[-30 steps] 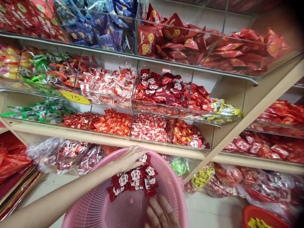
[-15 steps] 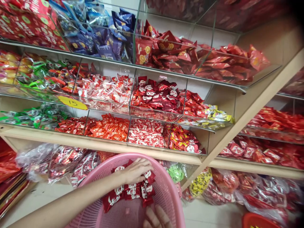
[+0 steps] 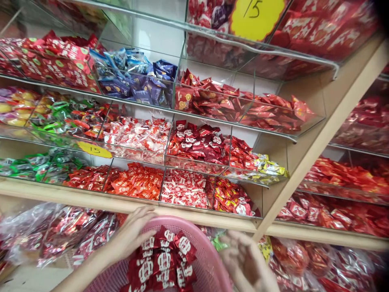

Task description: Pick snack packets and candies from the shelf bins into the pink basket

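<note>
A pink plastic basket [image 3: 209, 259] with a meshed wall stands at the bottom middle. Dark red candy packets [image 3: 164, 259] with white lettering lie in it. My left hand [image 3: 133, 229] is over the basket's back-left rim, fingers stretched and apart, holding nothing; whether it touches the rim I cannot tell. Just outside the right rim is my right hand [image 3: 243, 259], somewhat blurred, its fingers loosely bent and apart with nothing in them.
Behind the basket rise shelves with clear bins of wrapped candy, among them red packets [image 3: 197, 140], orange packets [image 3: 138, 180] and blue packets [image 3: 142, 83]. Yellow price tags [image 3: 95, 149] read 15. A wooden post [image 3: 304, 170] slants at the right. Bagged candy [image 3: 97, 237] lies beneath the shelves.
My left hand has left the candy packets and moved left to the basket rim. My right hand has come up and out past the right rim. The view has tilted upward.
</note>
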### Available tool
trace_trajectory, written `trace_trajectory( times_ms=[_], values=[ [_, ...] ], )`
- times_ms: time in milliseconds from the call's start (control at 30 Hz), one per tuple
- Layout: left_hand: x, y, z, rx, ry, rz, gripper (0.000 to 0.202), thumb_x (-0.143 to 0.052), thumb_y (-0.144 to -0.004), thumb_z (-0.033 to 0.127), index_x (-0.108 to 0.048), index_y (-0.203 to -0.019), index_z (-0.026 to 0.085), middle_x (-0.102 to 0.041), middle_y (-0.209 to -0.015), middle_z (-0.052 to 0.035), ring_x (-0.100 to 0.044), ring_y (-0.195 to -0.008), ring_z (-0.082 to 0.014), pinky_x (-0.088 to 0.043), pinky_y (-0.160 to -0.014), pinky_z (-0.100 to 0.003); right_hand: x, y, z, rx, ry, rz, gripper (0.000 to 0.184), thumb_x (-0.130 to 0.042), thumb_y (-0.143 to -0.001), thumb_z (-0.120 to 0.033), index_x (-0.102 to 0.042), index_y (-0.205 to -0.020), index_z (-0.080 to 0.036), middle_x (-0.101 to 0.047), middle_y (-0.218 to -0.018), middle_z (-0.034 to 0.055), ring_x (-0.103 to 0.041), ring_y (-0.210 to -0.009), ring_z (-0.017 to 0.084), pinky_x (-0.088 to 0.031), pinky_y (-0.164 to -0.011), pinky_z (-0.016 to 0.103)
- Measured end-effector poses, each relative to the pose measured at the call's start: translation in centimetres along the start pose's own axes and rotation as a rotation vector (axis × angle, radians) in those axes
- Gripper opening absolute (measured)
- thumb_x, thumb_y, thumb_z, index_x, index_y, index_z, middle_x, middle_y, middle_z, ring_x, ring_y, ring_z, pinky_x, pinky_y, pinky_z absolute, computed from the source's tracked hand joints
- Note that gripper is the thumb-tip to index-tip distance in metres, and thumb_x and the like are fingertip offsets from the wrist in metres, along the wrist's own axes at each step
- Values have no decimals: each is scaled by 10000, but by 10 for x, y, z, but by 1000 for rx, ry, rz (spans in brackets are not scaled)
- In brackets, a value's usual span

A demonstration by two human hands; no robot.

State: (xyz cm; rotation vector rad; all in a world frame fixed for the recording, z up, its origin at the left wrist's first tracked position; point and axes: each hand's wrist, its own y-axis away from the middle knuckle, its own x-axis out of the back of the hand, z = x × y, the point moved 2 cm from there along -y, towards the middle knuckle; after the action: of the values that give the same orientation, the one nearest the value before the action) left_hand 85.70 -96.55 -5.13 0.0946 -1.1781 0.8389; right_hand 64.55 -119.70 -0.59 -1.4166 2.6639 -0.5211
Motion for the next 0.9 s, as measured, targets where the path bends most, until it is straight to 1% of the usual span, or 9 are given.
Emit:
trace_trajectory(
  times_ms=[33,100,200,300,400,500,633,767,900],
  values=[
    [0,12,-14,80,3,44,383,-494,-861,453,-564,-1198,284,-493,-1341,-63,-418,-1261,-274,-358,-1043,-455,4,-20,-18,127,189,-2,358,-623,-771,-395,-554,-1093,-254,-645,-1040,95,-628,-855,222,-506,-790,386],
    [-3,36,-36,154,23,132,399,-516,-836,472,-585,-1182,288,-539,-1304,-51,-471,-1228,-273,-400,-1020,-444,5,-63,-55,401,476,-12,296,-573,-809,-358,-552,-1089,-263,-624,-1040,64,-600,-917,215,-476,-852,394],
    [-14,65,-53,204,60,216,409,-530,-807,474,-601,-1170,297,-564,-1290,-37,-511,-1200,-274,-434,-991,-448,-8,-129,-102,674,654,-79,236,-481,-862,-302,-521,-1084,-232,-613,-986,58,-588,-875,196,-488,-805,376],
    [-24,82,-57,255,77,258,403,-522,-797,474,-628,-1138,286,-578,-1277,-47,-521,-1192,-280,-422,-989,-467,-33,-184,-132,886,993,-114,301,-464,-862,-231,-486,-1160,-194,-583,-1095,100,-531,-1000,243,-439,-876,417],
    [-27,89,-58,283,73,294,392,-507,-802,456,-636,-1131,287,-569,-1289,-52,-501,-1212,-283,-420,-985,-461,-60,-219,-146,929,1385,-174,310,-430,-857,-150,-515,-1153,-178,-588,-1110,109,-514,-988,253,-437,-812,375],
    [-26,93,-62,282,63,314,396,-510,-802,435,-628,-1149,286,-564,-1295,-55,-489,-1223,-278,-418,-988,-442,-79,-236,-149,903,1646,-189,252,-406,-854,-104,-596,-1011,-153,-616,-1024,120,-528,-931,251,-419,-721,341],
    [-21,99,-66,279,44,369,396,-522,-787,434,-643,-1127,271,-600,-1246,-62,-521,-1189,-289,-434,-968,-446,-89,-245,-146,929,1686,-166,209,-422,-857,-104,-630,-863,-129,-623,-950,134,-528,-914,254,-387,-691,341],
    [-18,105,-64,287,57,397,381,-513,-798,442,-646,-1119,285,-612,-1225,-56,-531,-1180,-281,-437,-962,-446,-85,-246,-148,968,1680,-101,212,-409,-876,-118,-621,-870,-127,-623,-934,131,-521,-913,252,-372,-696,344],
    [-15,105,-59,314,88,388,379,-514,-797,458,-648,-1113,298,-605,-1229,-53,-514,-1195,-299,-425,-974,-468,-67,-234,-155,1004,1541,43,241,-385,-900,-161,-623,-868,-140,-628,-905,122,-534,-864,237,-390,-696,342]
  ],
)
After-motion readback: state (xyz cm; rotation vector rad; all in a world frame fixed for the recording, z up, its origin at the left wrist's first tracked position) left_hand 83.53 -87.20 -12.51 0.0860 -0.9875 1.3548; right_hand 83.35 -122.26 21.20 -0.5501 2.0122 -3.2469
